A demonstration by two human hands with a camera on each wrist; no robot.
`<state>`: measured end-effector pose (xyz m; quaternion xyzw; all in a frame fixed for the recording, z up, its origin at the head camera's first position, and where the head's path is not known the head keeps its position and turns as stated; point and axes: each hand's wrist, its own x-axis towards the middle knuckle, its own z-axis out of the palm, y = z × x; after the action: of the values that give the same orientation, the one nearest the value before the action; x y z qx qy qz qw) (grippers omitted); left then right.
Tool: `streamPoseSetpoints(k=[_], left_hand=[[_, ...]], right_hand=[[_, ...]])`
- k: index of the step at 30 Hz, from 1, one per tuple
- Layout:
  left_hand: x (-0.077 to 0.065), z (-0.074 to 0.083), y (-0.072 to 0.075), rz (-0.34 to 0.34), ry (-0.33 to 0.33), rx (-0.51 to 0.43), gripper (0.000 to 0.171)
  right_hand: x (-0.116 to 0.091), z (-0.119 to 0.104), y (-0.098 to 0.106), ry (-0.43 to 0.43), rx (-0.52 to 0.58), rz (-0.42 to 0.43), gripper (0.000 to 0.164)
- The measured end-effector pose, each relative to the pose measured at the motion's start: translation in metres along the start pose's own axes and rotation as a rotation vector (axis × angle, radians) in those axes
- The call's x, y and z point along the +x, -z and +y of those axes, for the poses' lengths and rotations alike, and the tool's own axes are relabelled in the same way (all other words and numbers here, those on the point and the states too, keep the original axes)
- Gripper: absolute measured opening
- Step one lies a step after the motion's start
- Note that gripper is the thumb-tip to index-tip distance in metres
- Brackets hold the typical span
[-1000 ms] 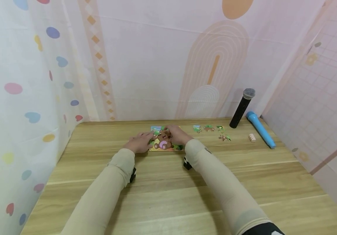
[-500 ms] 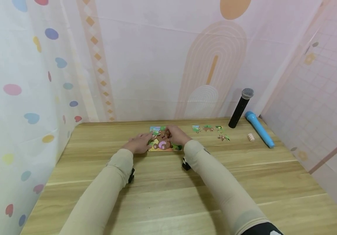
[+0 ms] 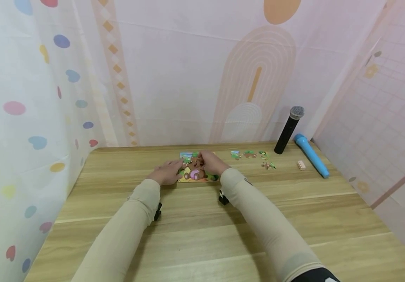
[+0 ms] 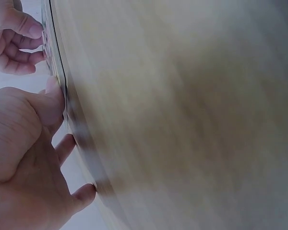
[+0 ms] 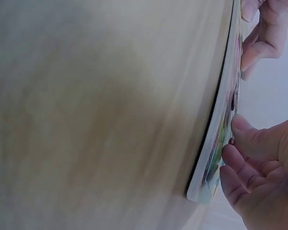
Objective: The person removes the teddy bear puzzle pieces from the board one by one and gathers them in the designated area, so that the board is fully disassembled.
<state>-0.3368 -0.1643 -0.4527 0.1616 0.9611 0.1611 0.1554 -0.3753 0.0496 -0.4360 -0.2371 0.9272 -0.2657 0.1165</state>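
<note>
A flat jigsaw puzzle board with a brown bear picture (image 3: pixel 194 174) lies near the back edge of the table, between both hands. My left hand (image 3: pixel 167 172) rests at its left side; in the left wrist view the thumb (image 4: pixel 53 103) lies on the board's edge and other fingertips touch the tabletop. Over the board's upper right part, my right hand (image 3: pixel 212 162) pinches a small puzzle piece between thumb and fingers. Seen from the right wrist, those fingers (image 5: pixel 233 160) are right at the board's surface (image 5: pixel 214 160). Most of the piece is hidden by the hand.
Several loose puzzle pieces (image 3: pixel 250 154) lie to the right of the board. Farther right are an upright black microphone (image 3: pixel 287 133), a blue microphone (image 3: pixel 312 156) lying down and a small pale pink block (image 3: pixel 301 165). A patterned curtain (image 3: pixel 174 78) hangs behind the table.
The right fingers have drawn in from a flatter spread to a closer pinch at the board's upper right. The left hand stays in place; the view shifts slightly.
</note>
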Motion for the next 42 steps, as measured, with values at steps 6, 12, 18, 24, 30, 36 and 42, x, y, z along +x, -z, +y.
streamPoseSetpoints(k=[6,12,18,24,30,36,42], left_hand=[[-0.003,0.005,0.002,-0.011,0.016,0.013,0.067],[-0.008,0.01,0.003,-0.003,0.018,0.025,0.067],[-0.008,0.01,0.004,0.007,0.007,0.031,0.067],[-0.012,0.009,0.004,0.009,-0.002,0.04,0.067],[-0.011,0.005,0.001,0.021,-0.004,0.049,0.067],[-0.006,0.002,-0.001,0.012,-0.004,0.033,0.066],[-0.002,0.0,-0.002,0.012,-0.014,0.007,0.067]], right_hand=[[-0.003,0.006,0.005,-0.002,0.095,0.035,0.045],[-0.007,0.014,0.013,0.0,0.103,0.056,0.042],[-0.012,0.024,0.021,-0.007,0.069,0.078,0.038],[-0.019,0.035,0.028,-0.035,0.117,0.083,0.04],[-0.028,0.056,0.037,-0.058,0.1,0.102,0.035],[-0.04,0.08,0.052,-0.083,0.102,0.118,0.034],[-0.053,0.1,0.066,-0.086,0.128,0.142,0.033]])
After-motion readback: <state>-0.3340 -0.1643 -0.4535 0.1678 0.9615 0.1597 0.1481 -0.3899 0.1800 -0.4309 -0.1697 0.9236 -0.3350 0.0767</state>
